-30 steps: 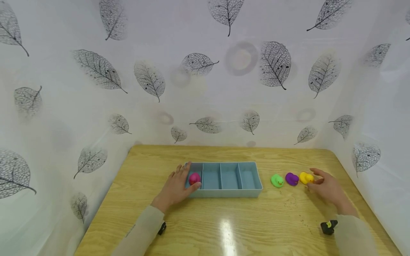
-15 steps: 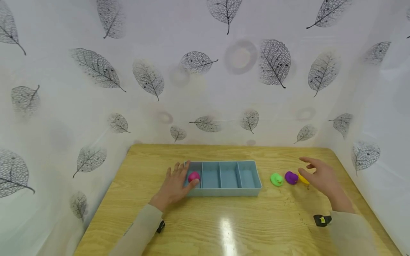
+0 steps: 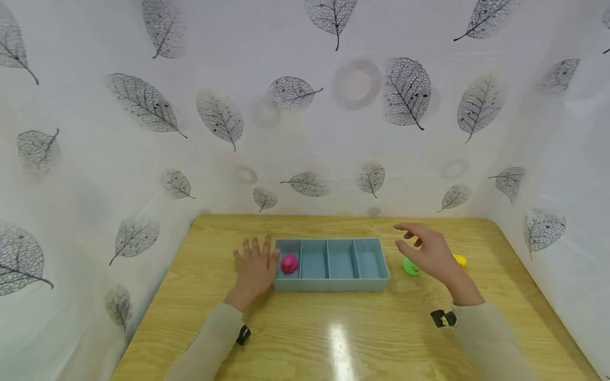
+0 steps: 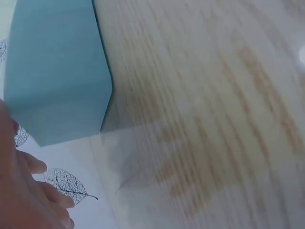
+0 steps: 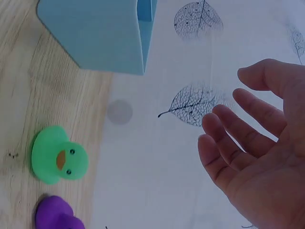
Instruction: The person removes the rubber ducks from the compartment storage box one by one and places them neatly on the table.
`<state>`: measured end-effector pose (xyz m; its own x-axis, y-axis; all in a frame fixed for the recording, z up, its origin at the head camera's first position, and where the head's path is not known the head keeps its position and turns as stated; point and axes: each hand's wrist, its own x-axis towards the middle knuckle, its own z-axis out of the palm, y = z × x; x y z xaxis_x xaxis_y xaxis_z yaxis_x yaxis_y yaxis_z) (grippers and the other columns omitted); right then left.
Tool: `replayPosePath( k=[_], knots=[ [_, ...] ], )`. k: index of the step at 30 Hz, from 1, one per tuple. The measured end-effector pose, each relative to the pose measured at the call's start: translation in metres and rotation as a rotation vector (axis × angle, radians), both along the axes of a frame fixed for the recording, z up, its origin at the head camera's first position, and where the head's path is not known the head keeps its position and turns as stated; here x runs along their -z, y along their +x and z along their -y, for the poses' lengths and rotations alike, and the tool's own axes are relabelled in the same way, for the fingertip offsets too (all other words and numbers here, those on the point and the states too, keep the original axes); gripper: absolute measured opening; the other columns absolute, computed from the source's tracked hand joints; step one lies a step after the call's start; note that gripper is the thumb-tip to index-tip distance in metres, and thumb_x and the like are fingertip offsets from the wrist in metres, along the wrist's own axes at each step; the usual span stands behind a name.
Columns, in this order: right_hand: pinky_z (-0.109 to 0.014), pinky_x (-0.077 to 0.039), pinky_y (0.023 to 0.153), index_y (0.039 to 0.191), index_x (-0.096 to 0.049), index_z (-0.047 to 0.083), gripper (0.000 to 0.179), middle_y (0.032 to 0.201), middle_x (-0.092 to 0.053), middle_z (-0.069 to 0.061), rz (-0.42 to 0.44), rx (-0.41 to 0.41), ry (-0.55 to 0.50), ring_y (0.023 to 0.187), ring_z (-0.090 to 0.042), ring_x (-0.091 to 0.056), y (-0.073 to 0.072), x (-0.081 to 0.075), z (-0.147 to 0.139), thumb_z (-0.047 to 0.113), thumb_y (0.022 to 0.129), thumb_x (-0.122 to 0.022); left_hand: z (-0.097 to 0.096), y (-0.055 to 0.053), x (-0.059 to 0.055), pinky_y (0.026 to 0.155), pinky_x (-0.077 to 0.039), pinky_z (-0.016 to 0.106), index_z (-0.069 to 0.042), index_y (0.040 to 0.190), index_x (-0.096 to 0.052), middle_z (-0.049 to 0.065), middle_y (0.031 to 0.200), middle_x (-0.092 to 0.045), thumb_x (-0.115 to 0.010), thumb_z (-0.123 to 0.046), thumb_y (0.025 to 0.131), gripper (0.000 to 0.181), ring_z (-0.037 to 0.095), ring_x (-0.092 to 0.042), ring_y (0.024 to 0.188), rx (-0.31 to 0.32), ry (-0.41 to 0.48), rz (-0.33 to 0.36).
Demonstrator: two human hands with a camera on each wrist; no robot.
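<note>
A pale blue tray [image 3: 331, 286] with several compartments stands mid-table, a pink rubber duck [image 3: 288, 263] in its leftmost one. Beside the tray's left end is my left hand [image 3: 254, 272], fingers spread, thumb at the rim; whether it touches cannot be told. My right hand [image 3: 431, 256] hovers above the ducks to the right of the tray, fingers loosely extended and holding nothing. Below it lie a green rubber duck [image 5: 59, 155] and a purple rubber duck [image 5: 57, 213], the purple one hidden in the head view. A yellow rubber duck [image 3: 459, 260] shows partly behind the wrist.
The wooden table [image 3: 286, 333] meets a white leaf-printed sheet [image 3: 305, 132] at its back and sides. Small dark specks lie on the wood near the ducks. A black wrist device [image 3: 443, 318] sits at the right cuff.
My right hand has lifted from beside the yellow duck and moved left over the purple and green ones. The left hand has slid left off the pink duck's compartment.
</note>
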<state>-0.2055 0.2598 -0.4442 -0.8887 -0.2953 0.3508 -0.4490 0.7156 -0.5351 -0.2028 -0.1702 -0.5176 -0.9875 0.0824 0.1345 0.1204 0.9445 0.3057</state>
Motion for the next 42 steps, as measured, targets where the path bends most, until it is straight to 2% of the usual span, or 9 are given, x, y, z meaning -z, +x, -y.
replayPosePath(
  k=[3, 8, 12, 19, 23, 29, 34, 39, 42],
  knots=[
    [-0.033, -0.054, 0.077, 0.14, -0.066, 0.007, 0.041, 0.134, -0.069, -0.017, 0.013, -0.041, -0.021, 0.103, -0.031, -0.066, -0.001, 0.0, 0.014, 0.013, 0.1, -0.071, 0.002, -0.001, -0.001, 0.119, -0.014, 0.083, -0.013, 0.167, -0.031, 0.039, 0.163, -0.032, -0.031, -0.046, 0.114, 0.063, 0.063, -0.022, 0.153, -0.022, -0.014, 0.024],
    [-0.035, -0.054, 0.078, 0.139, -0.067, 0.007, 0.04, 0.131, -0.071, -0.015, 0.016, -0.112, -0.055, 0.102, -0.03, -0.066, -0.003, 0.0, 0.038, 0.01, 0.099, -0.071, 0.004, -0.001, -0.002, 0.12, -0.009, 0.083, -0.024, 0.169, -0.028, 0.038, 0.166, -0.027, -0.032, -0.046, 0.114, 0.059, 0.063, -0.016, 0.155, -0.011, 0.008, 0.06],
    [-0.038, -0.055, 0.077, 0.136, -0.069, 0.007, 0.039, 0.126, -0.073, -0.012, 0.014, -0.162, -0.084, 0.1, -0.031, -0.066, -0.005, 0.001, 0.056, 0.008, 0.097, -0.072, 0.006, -0.002, -0.001, 0.119, -0.007, 0.085, -0.028, 0.168, -0.029, 0.037, 0.167, -0.026, -0.032, -0.046, 0.114, 0.057, 0.064, -0.014, 0.155, 0.016, 0.03, 0.075],
    [-0.038, -0.056, 0.081, 0.138, -0.069, 0.011, 0.04, 0.126, -0.072, -0.01, 0.113, -0.219, -0.107, 0.103, -0.032, -0.065, -0.007, 0.007, 0.084, 0.013, 0.099, -0.072, 0.017, -0.005, 0.0, 0.118, -0.004, 0.085, -0.032, 0.168, -0.028, 0.037, 0.167, -0.025, -0.035, -0.052, 0.112, 0.06, 0.066, -0.012, 0.154, 0.085, 0.05, 0.082],
    [-0.038, -0.056, 0.08, 0.138, -0.069, 0.008, 0.04, 0.126, -0.072, -0.01, 0.133, -0.264, -0.11, 0.101, -0.028, -0.063, -0.006, 0.008, 0.102, 0.014, 0.098, -0.073, 0.022, -0.006, 0.001, 0.119, -0.003, 0.084, -0.032, 0.168, -0.03, 0.036, 0.167, -0.025, -0.037, -0.054, 0.111, 0.061, 0.065, -0.011, 0.155, 0.118, 0.032, 0.067],
    [-0.044, -0.057, 0.081, 0.137, -0.068, 0.005, 0.043, 0.127, -0.072, -0.015, 0.143, -0.305, -0.102, 0.104, -0.036, -0.066, -0.007, 0.017, 0.13, 0.017, 0.097, -0.074, 0.025, -0.007, 0.001, 0.12, -0.001, 0.083, -0.028, 0.167, -0.032, 0.036, 0.168, -0.024, -0.039, -0.055, 0.11, 0.063, 0.063, -0.01, 0.156, 0.143, 0.026, 0.048],
    [-0.047, -0.059, 0.087, 0.141, -0.065, 0.004, 0.048, 0.135, -0.069, -0.018, 0.204, -0.326, -0.101, 0.111, -0.037, -0.068, -0.006, 0.024, 0.151, 0.024, 0.098, -0.074, 0.029, -0.009, 0.004, 0.12, 0.001, 0.083, -0.031, 0.168, -0.028, 0.034, 0.17, -0.021, -0.038, -0.058, 0.11, 0.065, 0.062, -0.008, 0.157, 0.173, 0.052, 0.079],
    [-0.051, -0.059, 0.089, 0.143, -0.063, 0.002, 0.049, 0.138, -0.067, -0.018, 0.226, -0.369, -0.112, 0.11, -0.039, -0.067, -0.008, 0.034, 0.166, 0.027, 0.102, -0.071, 0.039, -0.012, 0.007, 0.121, 0.001, 0.081, -0.029, 0.169, -0.024, 0.033, 0.171, -0.019, -0.048, -0.053, 0.108, 0.07, 0.062, -0.007, 0.157, 0.228, 0.099, 0.098],
    [-0.053, -0.058, 0.091, 0.142, -0.062, 0.001, 0.048, 0.139, -0.067, -0.018, 0.228, -0.377, -0.108, 0.11, -0.04, -0.067, -0.008, 0.038, 0.172, 0.025, 0.102, -0.071, 0.042, -0.012, 0.008, 0.121, -0.001, 0.081, -0.028, 0.169, -0.025, 0.032, 0.171, -0.02, -0.051, -0.053, 0.107, 0.073, 0.062, -0.009, 0.157, 0.264, 0.098, 0.103]
  ],
)
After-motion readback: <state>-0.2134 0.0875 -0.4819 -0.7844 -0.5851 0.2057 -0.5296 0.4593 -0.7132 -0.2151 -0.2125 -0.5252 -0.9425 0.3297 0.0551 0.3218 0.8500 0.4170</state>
